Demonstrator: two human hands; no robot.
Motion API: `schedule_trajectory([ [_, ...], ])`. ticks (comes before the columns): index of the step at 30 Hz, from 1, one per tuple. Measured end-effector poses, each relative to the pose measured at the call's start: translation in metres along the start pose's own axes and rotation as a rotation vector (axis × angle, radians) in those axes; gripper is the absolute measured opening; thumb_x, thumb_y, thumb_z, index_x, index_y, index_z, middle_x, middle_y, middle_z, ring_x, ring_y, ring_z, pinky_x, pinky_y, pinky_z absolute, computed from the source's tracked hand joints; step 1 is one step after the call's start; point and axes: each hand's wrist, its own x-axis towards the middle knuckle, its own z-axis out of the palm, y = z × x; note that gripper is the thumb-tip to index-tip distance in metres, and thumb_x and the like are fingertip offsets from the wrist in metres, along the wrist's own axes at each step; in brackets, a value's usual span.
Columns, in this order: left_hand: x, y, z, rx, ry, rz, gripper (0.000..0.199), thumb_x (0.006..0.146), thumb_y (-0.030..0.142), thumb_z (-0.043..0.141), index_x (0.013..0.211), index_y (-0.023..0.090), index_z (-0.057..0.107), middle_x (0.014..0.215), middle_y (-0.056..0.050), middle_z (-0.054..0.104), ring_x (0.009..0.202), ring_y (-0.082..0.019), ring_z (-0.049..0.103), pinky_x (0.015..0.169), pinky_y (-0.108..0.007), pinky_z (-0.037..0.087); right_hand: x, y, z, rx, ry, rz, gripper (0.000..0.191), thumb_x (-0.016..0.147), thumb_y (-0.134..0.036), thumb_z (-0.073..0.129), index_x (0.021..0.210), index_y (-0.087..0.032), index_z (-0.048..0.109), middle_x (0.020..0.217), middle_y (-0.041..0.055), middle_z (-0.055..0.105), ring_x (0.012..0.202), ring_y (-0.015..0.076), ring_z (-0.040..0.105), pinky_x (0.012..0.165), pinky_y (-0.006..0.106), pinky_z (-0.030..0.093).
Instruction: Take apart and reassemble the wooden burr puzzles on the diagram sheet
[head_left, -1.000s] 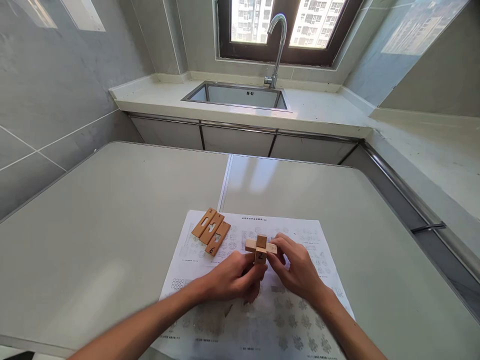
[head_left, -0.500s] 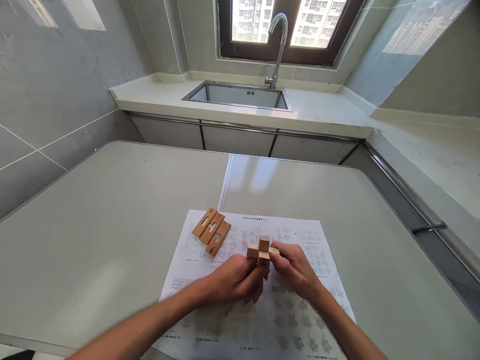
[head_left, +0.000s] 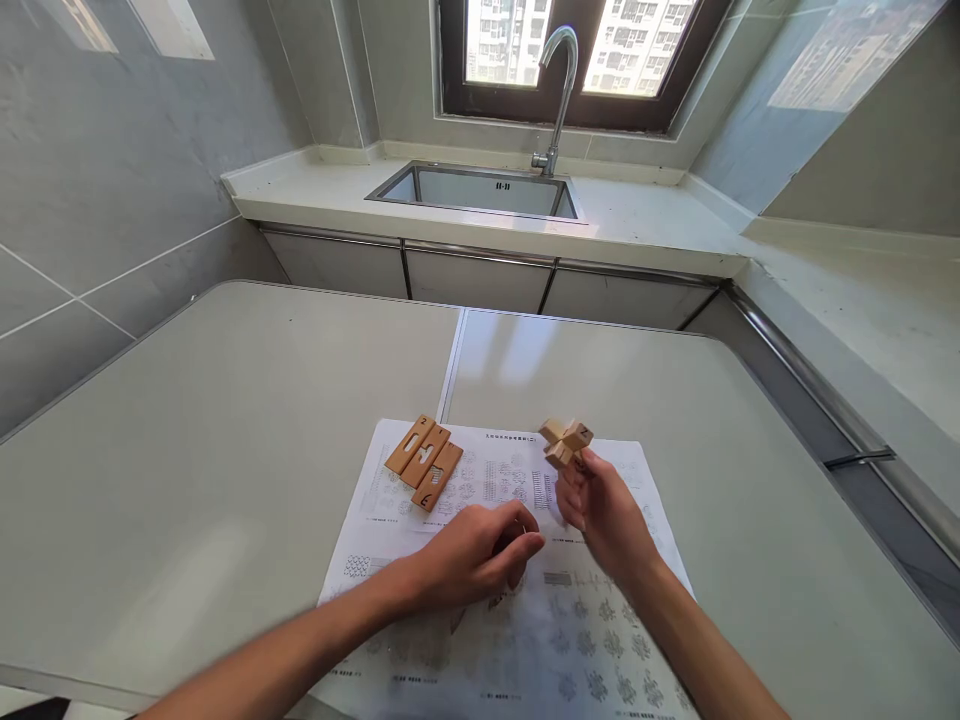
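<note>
The wooden cross [head_left: 570,441] is in the right grip [head_left: 611,510], pinched at its lower side between thumb and fingers, over the far part of the printed sheet [head_left: 375,545]. It looks light and stiff, with dry faces unlikely to slip; a joint might work loose, so holding close to where the blocks meet seems safest. The left grip [head_left: 476,552] has curled fingers and nothing visible in it; how far closed, I cannot tell. Three wooden slats [head_left: 421,470] lie side by side on the sheet, upon the bench [head_left: 225,450].
</note>
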Motion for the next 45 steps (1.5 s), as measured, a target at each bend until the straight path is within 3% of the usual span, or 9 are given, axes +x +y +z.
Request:
schedule_trajectory([
  [5, 0.0, -0.002, 0.001, 0.043, 0.004, 0.012, 0.026, 0.109, 0.042, 0.045, 0.098, 0.02, 0.055, 0.067, 0.004, 0.064, 0.056, -0.01, 0.055, 0.063, -0.022, 0.046, 0.006, -0.016, -0.003, 0.337, 0.074, 0.042, 0.028, 0.093, -0.034, 0.072, 0.076, -0.021, 0.054, 0.066, -0.0052, 0.044, 0.047, 0.0067, 0.033, 0.04, 0.018, 0.035],
  [10, 0.001, 0.0, 0.0, 0.063, 0.015, 0.023, 0.026, 0.108, 0.04, 0.045, 0.097, 0.019, 0.056, 0.067, 0.004, 0.064, 0.055, -0.01, 0.054, 0.063, -0.022, 0.046, 0.008, -0.017, -0.008, 0.508, 0.058, 0.093, 0.015, 0.095, -0.027, 0.069, 0.087, -0.02, 0.058, 0.071, -0.0051, 0.045, 0.049, 0.0055, 0.038, 0.044, 0.015, 0.043],
  [18, 0.0, -0.001, 0.001, 0.074, 0.02, 0.023, 0.025, 0.108, 0.039, 0.046, 0.098, 0.018, 0.058, 0.067, 0.003, 0.065, 0.057, -0.01, 0.055, 0.063, -0.022, 0.046, 0.01, -0.018, -0.019, 0.663, 0.08, 0.037, 0.012, 0.098, -0.021, 0.062, 0.088, -0.021, 0.054, 0.074, -0.0047, 0.044, 0.051, 0.0064, 0.04, 0.045, 0.015, 0.044],
  [28, 0.001, -0.003, 0.001, 0.115, 0.026, 0.059, 0.024, 0.107, 0.035, 0.049, 0.095, 0.018, 0.062, 0.068, 0.002, 0.067, 0.059, -0.011, 0.058, 0.062, -0.022, 0.046, 0.003, -0.009, 0.001, 0.382, -0.014, 0.089, 0.022, 0.09, -0.026, 0.077, 0.081, -0.021, 0.057, 0.075, -0.0035, 0.043, 0.058, 0.0084, 0.036, 0.051, 0.02, 0.041],
  [45, 0.002, -0.008, 0.002, 0.174, 0.022, 0.152, 0.025, 0.106, 0.037, 0.051, 0.095, 0.018, 0.064, 0.067, 0.002, 0.067, 0.059, -0.011, 0.06, 0.064, -0.021, 0.046, 0.002, 0.001, 0.008, 0.022, -0.075, 0.021, 0.029, 0.088, -0.036, 0.082, 0.081, -0.021, 0.058, 0.074, -0.0035, 0.051, 0.058, 0.0092, 0.042, 0.052, 0.024, 0.037],
])
